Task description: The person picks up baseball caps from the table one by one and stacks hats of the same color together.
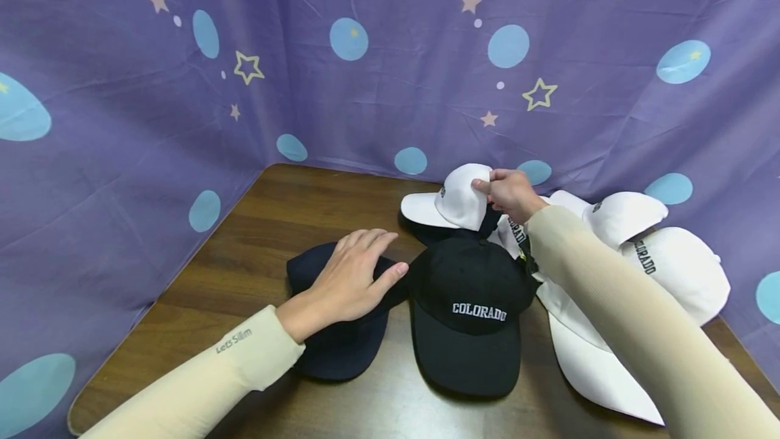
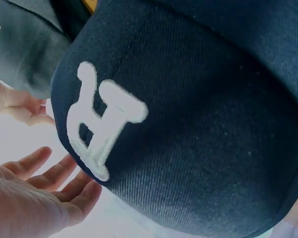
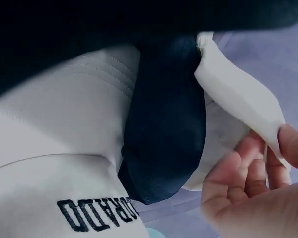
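At the back of the table my right hand (image 1: 512, 192) pinches the rear edge of a white baseball cap (image 1: 466, 202), also seen in the right wrist view as a white edge (image 3: 243, 94) between thumb and fingers. A dark cap (image 1: 420, 230) shows underneath it. My left hand (image 1: 350, 276) lies over a navy baseball cap (image 1: 341, 361), fingers extended. In the left wrist view this navy cap (image 2: 188, 124) bears a raised white letter, and the left fingertips are at its edge. Between the hands sits a black cap (image 1: 469, 337) lettered COLORADO.
Several white caps (image 1: 682, 276) are grouped on the right, partly behind my right forearm. One white brim (image 1: 600, 374) points toward the front. The wooden table (image 1: 213, 290) meets a purple patterned curtain (image 1: 396, 87) at the back and left.
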A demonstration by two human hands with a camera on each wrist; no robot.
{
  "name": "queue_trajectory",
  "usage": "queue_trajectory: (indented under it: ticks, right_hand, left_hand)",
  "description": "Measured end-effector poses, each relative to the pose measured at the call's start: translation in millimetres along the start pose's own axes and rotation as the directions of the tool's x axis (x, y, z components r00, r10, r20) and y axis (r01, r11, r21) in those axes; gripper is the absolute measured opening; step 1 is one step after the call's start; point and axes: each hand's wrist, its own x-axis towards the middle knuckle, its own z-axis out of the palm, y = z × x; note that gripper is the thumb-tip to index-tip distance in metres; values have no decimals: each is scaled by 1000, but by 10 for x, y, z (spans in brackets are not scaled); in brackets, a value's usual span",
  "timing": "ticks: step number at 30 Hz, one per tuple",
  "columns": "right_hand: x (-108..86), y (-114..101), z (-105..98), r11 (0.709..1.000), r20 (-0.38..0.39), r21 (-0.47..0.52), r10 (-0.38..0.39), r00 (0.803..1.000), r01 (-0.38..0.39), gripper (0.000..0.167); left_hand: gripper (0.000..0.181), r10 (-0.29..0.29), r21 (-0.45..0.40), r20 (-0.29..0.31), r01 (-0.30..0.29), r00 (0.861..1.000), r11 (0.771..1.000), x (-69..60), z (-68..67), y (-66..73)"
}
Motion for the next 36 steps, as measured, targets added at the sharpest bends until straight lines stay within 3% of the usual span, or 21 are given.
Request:
queue_trajectory:
  ticks: [10, 19, 24, 36]
  right_hand:
    - [-12, -137, 59, 984, -72, 154, -75, 995, 86, 19]
    - [-160, -396, -56, 956, -157, 225, -156, 975, 189, 14]
    - [-264, -473, -184, 952, -177, 179, -217, 960, 248, 11]
    - [-558, -509, -655, 947, -120, 47, -310, 943, 318, 12]
  left_hand:
    - [63, -10, -9, 8, 10, 1000, 1000, 11, 2, -13]
    - [61, -13, -13, 13, 14, 1000, 1000, 18, 0, -22]
    - [61, -11, -18, 11, 12, 1000, 1000, 15, -5, -34]
    - [61, 2, -25, -7, -2, 1000, 1000, 23, -12, -38]
